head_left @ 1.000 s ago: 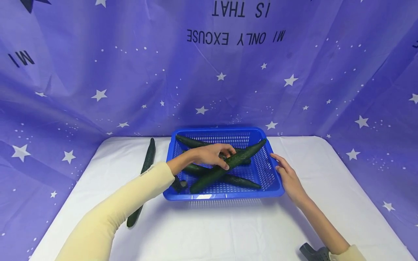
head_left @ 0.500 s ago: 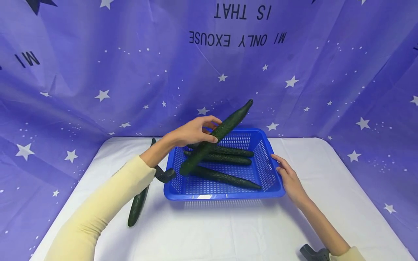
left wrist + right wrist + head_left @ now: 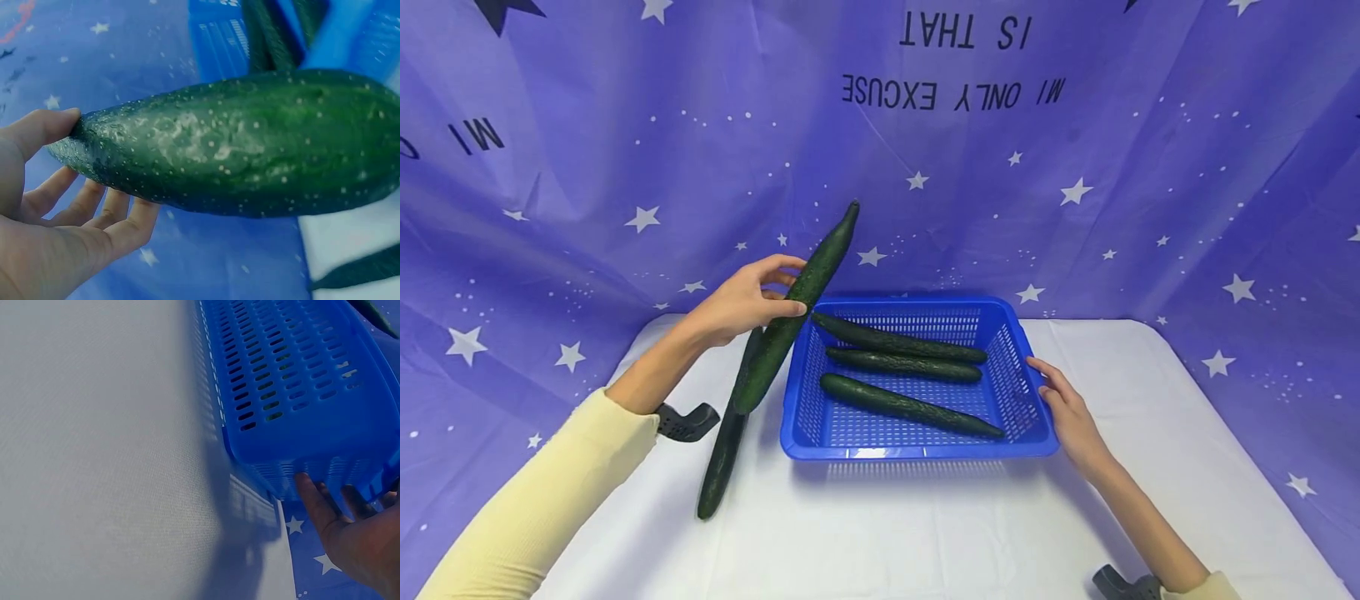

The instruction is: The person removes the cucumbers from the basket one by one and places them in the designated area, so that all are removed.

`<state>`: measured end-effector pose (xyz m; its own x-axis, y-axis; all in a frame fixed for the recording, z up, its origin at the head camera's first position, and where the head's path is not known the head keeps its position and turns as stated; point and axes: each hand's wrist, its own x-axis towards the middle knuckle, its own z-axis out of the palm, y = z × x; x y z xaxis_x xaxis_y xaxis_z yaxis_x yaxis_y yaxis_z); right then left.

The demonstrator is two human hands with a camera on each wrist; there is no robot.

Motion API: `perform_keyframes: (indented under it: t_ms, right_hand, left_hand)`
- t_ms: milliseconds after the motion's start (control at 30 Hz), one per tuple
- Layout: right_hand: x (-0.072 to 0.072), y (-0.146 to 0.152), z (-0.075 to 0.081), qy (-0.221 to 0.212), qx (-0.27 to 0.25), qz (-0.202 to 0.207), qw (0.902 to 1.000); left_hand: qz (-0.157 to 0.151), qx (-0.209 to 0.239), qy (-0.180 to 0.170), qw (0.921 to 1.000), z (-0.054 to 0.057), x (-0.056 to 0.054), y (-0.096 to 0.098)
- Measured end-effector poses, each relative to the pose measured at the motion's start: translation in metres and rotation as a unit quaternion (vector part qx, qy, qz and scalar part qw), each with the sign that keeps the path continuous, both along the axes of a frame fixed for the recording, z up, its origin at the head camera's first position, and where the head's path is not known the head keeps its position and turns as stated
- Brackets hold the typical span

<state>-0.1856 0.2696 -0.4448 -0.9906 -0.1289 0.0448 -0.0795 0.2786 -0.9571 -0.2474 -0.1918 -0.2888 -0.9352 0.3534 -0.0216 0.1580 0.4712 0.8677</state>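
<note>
My left hand (image 3: 752, 296) grips a long dark cucumber (image 3: 797, 302) in the air, tilted with its tip up, just left of the blue basket (image 3: 917, 450). In the left wrist view the held cucumber (image 3: 250, 144) fills the frame, with thumb and fingers (image 3: 119, 219) curled round it. Three cucumbers (image 3: 898, 367) lie inside the basket. Another cucumber (image 3: 721, 462) lies on the white table left of the basket. My right hand (image 3: 1063, 412) rests with straight fingers against the basket's right wall; in the right wrist view its fingers (image 3: 319, 509) touch the basket wall (image 3: 300, 394).
White tablecloth (image 3: 925, 533) covers the table, with bare room in front of the basket and at the right. A purple star-printed cloth (image 3: 1075, 167) hangs behind and at both sides.
My left hand has lifted one cucumber out of the basket and carried it up and to the left, past the basket's left rim. The right hand has stayed at the basket's right wall.
</note>
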Motion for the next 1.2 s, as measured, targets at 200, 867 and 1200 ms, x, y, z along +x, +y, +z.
perform_keyframes:
  t_ms: [200,867,1200]
  right_hand:
    - [0.000,0.001,0.000,0.000,-0.002,0.001,1.0000]
    - [0.000,0.002,0.000,0.000,-0.002,0.002,1.0000]
    - [0.000,0.000,0.002,-0.004,0.000,0.001,1.0000]
  left_hand:
    - [0.043,-0.004,-0.021,0.9988,-0.017,0.012,-0.034]
    - [0.118,0.004,-0.077,0.9900,-0.091,0.030,-0.102]
    - [0.134,0.008,-0.120,0.9837,-0.130,0.034,-0.122]
